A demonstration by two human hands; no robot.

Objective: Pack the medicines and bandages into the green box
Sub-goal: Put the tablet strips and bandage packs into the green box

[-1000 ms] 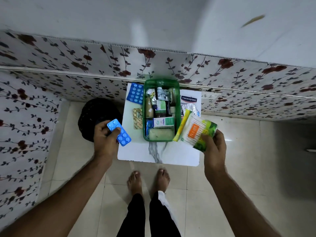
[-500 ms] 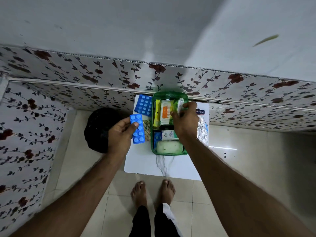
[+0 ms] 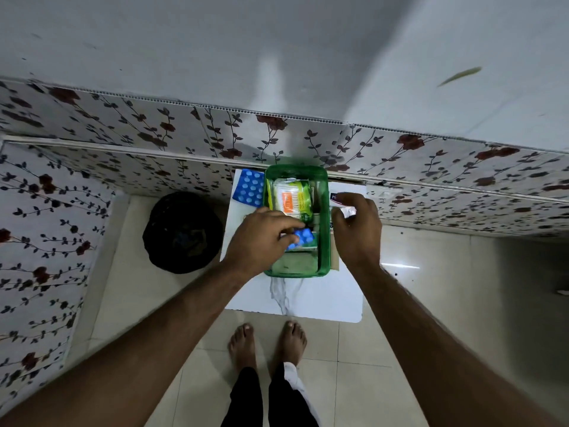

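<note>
The green box (image 3: 324,241) stands on a small white table (image 3: 320,300) against the wall. A cotton swab pack (image 3: 291,200) lies on top of the items in the box's far half. My left hand (image 3: 261,241) reaches over the box's left rim and holds a blue blister strip (image 3: 303,237) inside the box. My right hand (image 3: 358,229) is just right of the box, fingers closed on a silver foil strip (image 3: 349,211) above the plaster packet (image 3: 334,197). Another blue blister pack (image 3: 249,189) lies on the table left of the box.
A black round bin (image 3: 181,232) stands on the tiled floor left of the table. The floral wall panel (image 3: 215,134) runs right behind the table. My bare feet (image 3: 268,340) are at the table's near edge.
My left hand carried the blue blister strip from beside the box into it. My right hand left the cotton swab pack in the box and moved right onto the foil strip.
</note>
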